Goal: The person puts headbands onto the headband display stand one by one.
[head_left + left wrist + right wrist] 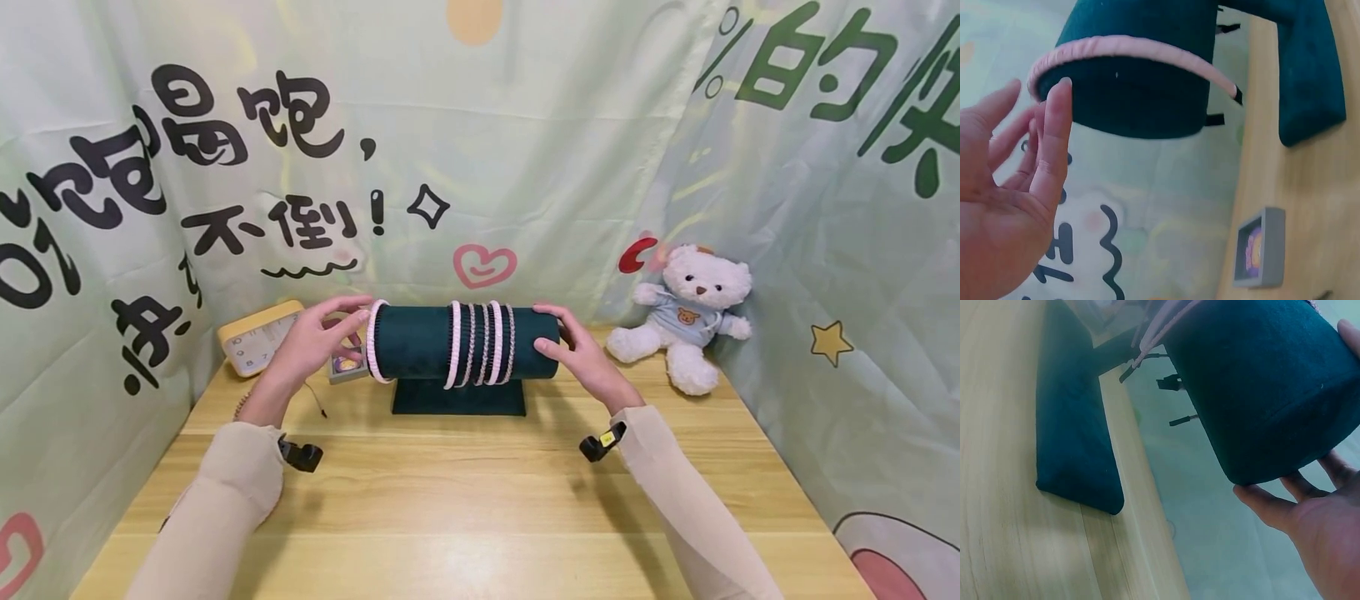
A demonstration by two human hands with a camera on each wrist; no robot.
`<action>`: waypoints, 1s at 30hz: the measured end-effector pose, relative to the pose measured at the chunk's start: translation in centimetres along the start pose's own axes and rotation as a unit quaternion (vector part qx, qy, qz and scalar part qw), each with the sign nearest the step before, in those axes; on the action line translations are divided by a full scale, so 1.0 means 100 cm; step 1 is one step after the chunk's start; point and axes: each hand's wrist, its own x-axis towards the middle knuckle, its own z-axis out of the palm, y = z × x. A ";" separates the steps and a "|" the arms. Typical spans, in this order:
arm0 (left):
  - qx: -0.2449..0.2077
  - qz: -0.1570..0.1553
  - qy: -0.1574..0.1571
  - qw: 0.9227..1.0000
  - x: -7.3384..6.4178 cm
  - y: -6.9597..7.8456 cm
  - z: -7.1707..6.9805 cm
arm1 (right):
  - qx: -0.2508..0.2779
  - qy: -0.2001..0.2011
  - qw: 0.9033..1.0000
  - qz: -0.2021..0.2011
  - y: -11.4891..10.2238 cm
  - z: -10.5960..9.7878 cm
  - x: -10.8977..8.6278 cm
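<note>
A dark green velvet headband stand (416,342) lies crosswise on the table, a thick cylinder on a flat base (459,398). A padded pink headband (372,342) sits round its left end, its black tip showing in the left wrist view. My left hand (321,337) is at that end, fingers loosely extended, fingertips right at the headband. On the right half sit several more headbands, thick pink (454,343) ones and thin braided (512,343) ones. With my right hand (588,358) I grip the cylinder's right end, thumb in front and fingers round the end edge.
Behind my left hand stands a yellow-framed clock (258,337), with a small grey box (347,367) near the stand. A white teddy bear (686,317) sits at the back right corner. Printed cloth (562,167) encloses the wooden table (450,500).
</note>
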 end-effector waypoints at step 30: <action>0.054 0.124 -0.029 0.990 0.009 -0.024 0.006 | -0.002 -0.001 1.000 -0.004 0.003 -0.001 0.000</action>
